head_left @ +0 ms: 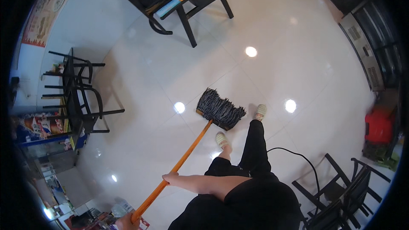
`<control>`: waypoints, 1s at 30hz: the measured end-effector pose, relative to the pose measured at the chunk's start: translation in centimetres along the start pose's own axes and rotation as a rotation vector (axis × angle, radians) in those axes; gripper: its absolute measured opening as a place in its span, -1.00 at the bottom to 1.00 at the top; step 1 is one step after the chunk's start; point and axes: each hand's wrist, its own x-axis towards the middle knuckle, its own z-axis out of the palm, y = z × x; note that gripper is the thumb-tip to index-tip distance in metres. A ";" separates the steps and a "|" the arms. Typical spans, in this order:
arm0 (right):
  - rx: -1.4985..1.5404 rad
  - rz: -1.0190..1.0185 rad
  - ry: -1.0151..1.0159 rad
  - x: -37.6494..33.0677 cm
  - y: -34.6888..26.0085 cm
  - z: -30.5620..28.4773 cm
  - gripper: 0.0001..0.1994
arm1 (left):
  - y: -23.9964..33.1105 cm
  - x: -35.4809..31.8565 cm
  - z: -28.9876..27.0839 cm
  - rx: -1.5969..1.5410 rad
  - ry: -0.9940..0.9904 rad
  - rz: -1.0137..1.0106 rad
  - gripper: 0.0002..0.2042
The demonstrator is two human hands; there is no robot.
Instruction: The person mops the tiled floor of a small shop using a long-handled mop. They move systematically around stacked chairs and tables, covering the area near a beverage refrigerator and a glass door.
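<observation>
Glossy pale floor [260,76] lies under the dark-stranded mop [219,110], its wooden handle [187,155] gripped by the right hand [169,179] and, near its end, the left hand [126,222]; the present step looks like mopping, and the next stroke would call for steering clear of the nearby shoes [221,139].

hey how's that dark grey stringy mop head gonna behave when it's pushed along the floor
The dark grey stringy mop head is probably floppy, given its loose strands. It likely slides easily, since the white tiled floor looks glossy. The straight orange-brown wooden handle probably stays stiff.
</observation>
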 end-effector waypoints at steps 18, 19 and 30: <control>0.207 -0.226 0.134 -0.9 -7.0 -22.2 -0.56 | 20.3 4.1 -6.7 -0.219 0.194 0.289 -0.80; 0.280 -0.265 0.202 -2.0 -8.9 -24.6 -0.53 | 20.9 6.9 -7.2 -0.069 0.338 0.402 -0.78; 0.640 -0.412 0.519 -6.3 -21.3 -49.6 -0.65 | 44.7 13.1 -20.6 -0.076 0.563 0.606 -0.73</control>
